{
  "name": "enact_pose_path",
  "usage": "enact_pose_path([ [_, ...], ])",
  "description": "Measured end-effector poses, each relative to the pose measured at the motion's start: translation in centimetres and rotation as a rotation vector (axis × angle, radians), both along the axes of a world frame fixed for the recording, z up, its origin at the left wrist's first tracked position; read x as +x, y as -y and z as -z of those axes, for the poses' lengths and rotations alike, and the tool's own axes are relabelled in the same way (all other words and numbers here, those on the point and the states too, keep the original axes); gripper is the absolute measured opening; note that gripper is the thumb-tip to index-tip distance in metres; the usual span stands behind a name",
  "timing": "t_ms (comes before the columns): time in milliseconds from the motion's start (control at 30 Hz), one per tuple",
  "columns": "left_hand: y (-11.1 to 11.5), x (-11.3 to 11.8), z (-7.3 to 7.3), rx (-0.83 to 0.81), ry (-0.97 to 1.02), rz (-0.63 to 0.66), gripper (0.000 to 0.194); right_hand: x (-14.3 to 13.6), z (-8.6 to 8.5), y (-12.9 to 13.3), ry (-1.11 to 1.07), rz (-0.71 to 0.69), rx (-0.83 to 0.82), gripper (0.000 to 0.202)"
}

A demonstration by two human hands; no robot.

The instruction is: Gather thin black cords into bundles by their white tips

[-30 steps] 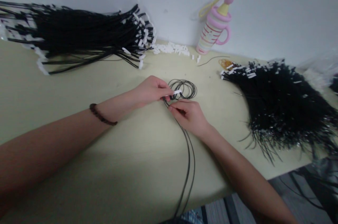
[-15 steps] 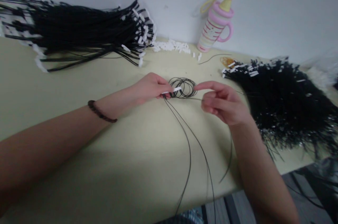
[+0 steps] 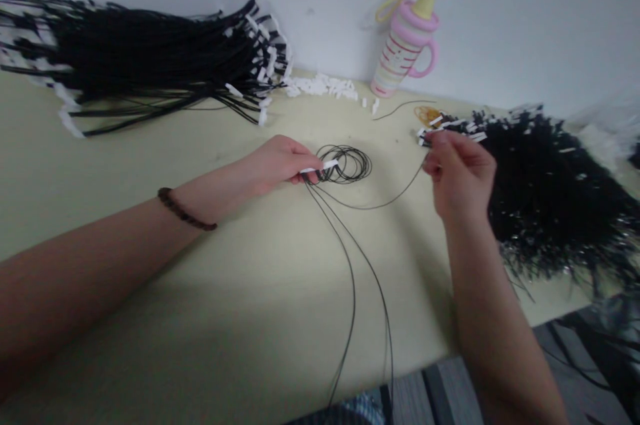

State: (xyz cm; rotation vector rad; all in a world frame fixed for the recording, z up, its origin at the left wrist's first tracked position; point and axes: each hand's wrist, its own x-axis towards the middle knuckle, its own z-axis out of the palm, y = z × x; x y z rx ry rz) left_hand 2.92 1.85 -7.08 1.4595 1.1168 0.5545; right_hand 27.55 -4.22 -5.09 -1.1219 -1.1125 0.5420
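My left hand [image 3: 295, 161] pinches a coil of thin black wire [image 3: 357, 178] at its left side, over the middle of the table. White tags [image 3: 330, 164] show at the pinch. Two loose strands hang from it toward the table's front edge. A third strand [image 3: 370, 208] curves right to my right hand [image 3: 460, 171], whose fingers are closed on it. My right hand is beside the tagged ends of a large heap of black wires [image 3: 545, 191]. Its fingertips partly hide the strand's end.
Bundled black cables [image 3: 150, 55] with white tags lie at the back left. Loose white pieces [image 3: 323, 86] sit along the wall, near a pink-handled tumbler [image 3: 397, 55]. Orange rubber bands [image 3: 426, 115] and a stray wire [image 3: 400, 107] lie to the right.
My right hand has moved right and away from the coil, drawing one strand out in a curve. The left hand keeps its pinch on the coil, nearly in place.
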Motion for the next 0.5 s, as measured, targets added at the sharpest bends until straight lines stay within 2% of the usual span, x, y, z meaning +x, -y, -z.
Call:
enact_pose_path([
  [67, -0.1, 0.0, 0.1, -0.011, 0.014, -0.007, 0.012, -2.8, 1.7, 0.2, 0.388, -0.047, -0.053, 0.008],
  [133, -0.2, 0.0, 0.2, -0.019, 0.026, -0.015, 0.013, -5.1, 3.3, 0.6, 0.578, -0.149, -0.098, 0.015],
  [300, -0.2, 0.1, 0.0, -0.036, 0.048, -0.026, 0.013, -8.1, 5.5, 1.3, 0.620, -0.210, -0.182, 0.020],
  [500, -0.1, 0.2, 0.1, -0.053, 0.071, -0.032, 0.013, -8.7, 5.9, 1.1, 0.585, -0.210, -0.233, 0.023],
])
